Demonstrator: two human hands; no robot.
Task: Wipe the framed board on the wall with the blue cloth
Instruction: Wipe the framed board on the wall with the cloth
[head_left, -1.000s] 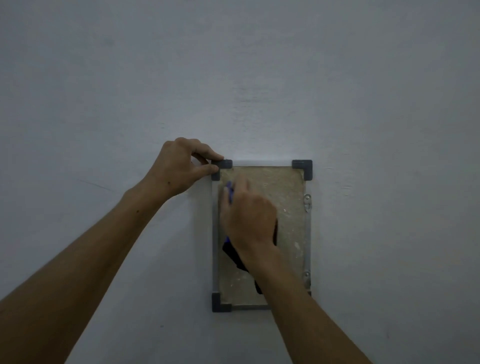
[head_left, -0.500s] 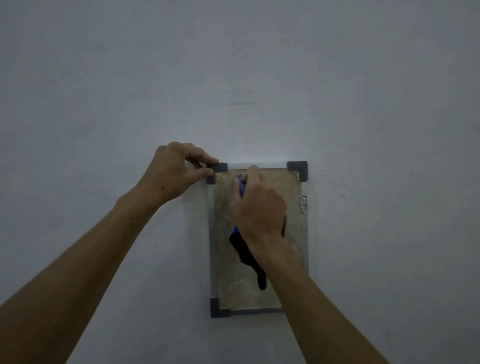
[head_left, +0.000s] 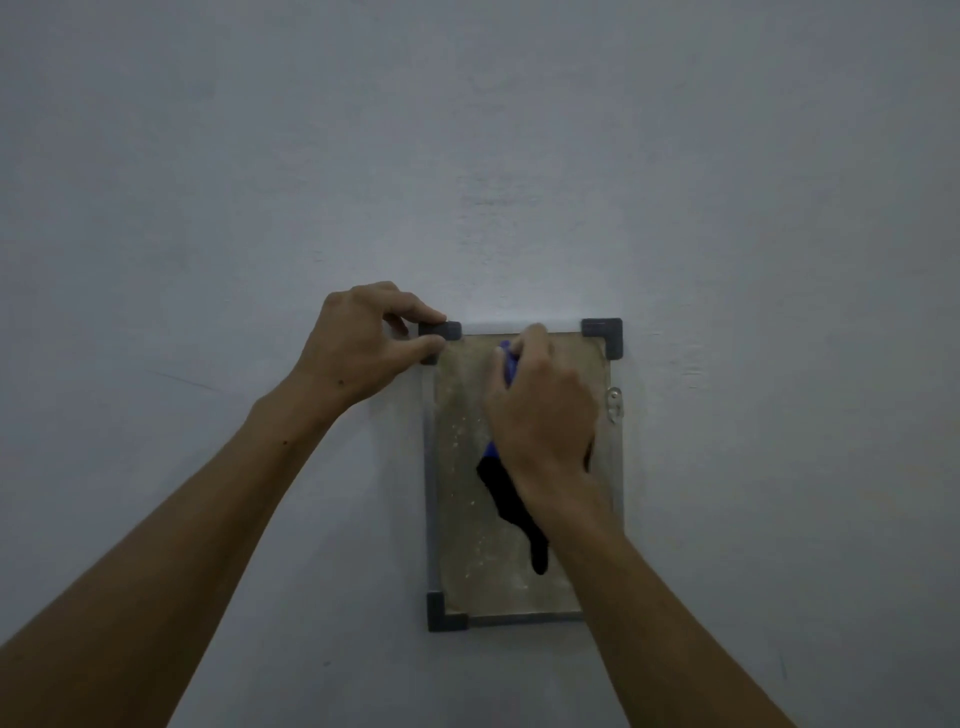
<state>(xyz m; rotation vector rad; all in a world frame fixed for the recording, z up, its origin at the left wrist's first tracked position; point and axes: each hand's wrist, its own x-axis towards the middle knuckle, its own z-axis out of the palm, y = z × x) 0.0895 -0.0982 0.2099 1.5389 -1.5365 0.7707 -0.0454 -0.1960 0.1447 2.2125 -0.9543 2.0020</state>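
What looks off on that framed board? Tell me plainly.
The framed board is speckled with pale spots across its lower surface. Its bottom-right corner is hidden behind the right forearm. Otherwise it hangs straight on the wall.

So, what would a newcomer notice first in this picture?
The framed board on the pale wall, low and centre. The right hand presses the blue cloth on its upper part, a dark end hanging below. The left hand pinches the top-left corner.

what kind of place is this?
Likely indoors, room type unclear: only a plain painted wall shows, with a small framed board hung on it, wiped with a blue cloth.
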